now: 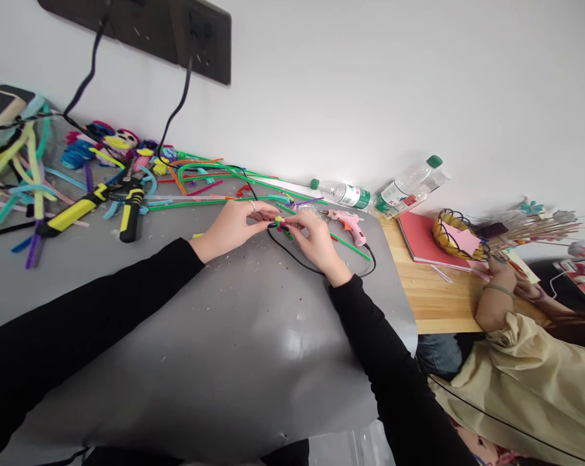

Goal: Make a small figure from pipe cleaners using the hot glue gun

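Observation:
Between my two hands is a small multicoloured piece [279, 223] with green, yellow, pink and dark parts, seemingly of pipe cleaner; its exact shape is too small to tell. My left hand [237, 226], with a ring on one finger, pinches it from the left. From the right, the fingertips of my right hand [314, 238] close on the same piece. A pink glue gun [348, 225] lies just beyond my right hand, its black cord [299, 262] looping under that hand. Several green pipe cleaners [205, 202] lie behind my hands.
Yellow-black pliers [131, 210] and a second yellow-handled tool [76, 210] lie left, among loose pipe cleaners [35, 194] and small fuzzy figures [120, 142]. Plastic bottles [345, 194] rest by the wall. At right, a co-worker's arm [496, 294] is near a yellow basket [448, 239].

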### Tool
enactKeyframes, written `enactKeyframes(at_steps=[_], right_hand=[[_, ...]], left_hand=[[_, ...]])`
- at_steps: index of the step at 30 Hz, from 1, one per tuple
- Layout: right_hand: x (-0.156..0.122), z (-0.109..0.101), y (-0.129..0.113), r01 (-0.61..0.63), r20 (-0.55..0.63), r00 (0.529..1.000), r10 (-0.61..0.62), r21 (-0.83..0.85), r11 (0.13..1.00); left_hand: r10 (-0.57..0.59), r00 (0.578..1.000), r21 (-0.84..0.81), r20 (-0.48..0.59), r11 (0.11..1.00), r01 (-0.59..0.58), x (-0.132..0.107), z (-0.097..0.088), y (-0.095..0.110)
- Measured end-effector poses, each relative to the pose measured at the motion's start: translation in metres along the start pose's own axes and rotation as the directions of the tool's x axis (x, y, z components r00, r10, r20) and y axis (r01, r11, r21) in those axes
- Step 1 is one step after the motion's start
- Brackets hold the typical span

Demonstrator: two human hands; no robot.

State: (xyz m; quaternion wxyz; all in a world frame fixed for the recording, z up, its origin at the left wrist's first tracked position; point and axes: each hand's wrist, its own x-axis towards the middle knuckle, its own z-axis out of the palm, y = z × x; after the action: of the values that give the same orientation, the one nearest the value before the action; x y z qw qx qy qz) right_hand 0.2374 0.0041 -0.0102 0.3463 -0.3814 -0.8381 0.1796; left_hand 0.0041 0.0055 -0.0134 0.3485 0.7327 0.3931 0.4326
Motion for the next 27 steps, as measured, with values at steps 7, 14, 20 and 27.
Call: enactKeyframes(at_steps=[7, 14, 20, 27], right_hand=[[0.000, 0.004, 0.009, -0.050, 0.103, 0.993, 0.057, -0.069, 0.996], [0.000, 0.003, 0.010, -0.042, 0.116, 0.992, 0.054, -0.102, 0.994], [-0.001, 0.002, 0.009, -0.054, 0.125, 0.990, 0.069, -0.121, 0.991], [0.000, 0.001, 0.008, -0.052, 0.146, 0.987, 0.070, -0.125, 0.991]], left_hand=[[0.040, 0.991, 0.200, 0.131, 0.978, -0.066, 0.002, -0.003, -0.011], [0.019, 0.993, 0.211, 0.116, 0.977, -0.044, 0.003, 0.002, -0.010], [0.055, 0.993, 0.238, 0.106, 0.968, -0.079, 0.004, 0.004, -0.016], [0.114, 0.988, 0.238, 0.101, 0.962, -0.135, 0.004, 0.003, -0.025]])
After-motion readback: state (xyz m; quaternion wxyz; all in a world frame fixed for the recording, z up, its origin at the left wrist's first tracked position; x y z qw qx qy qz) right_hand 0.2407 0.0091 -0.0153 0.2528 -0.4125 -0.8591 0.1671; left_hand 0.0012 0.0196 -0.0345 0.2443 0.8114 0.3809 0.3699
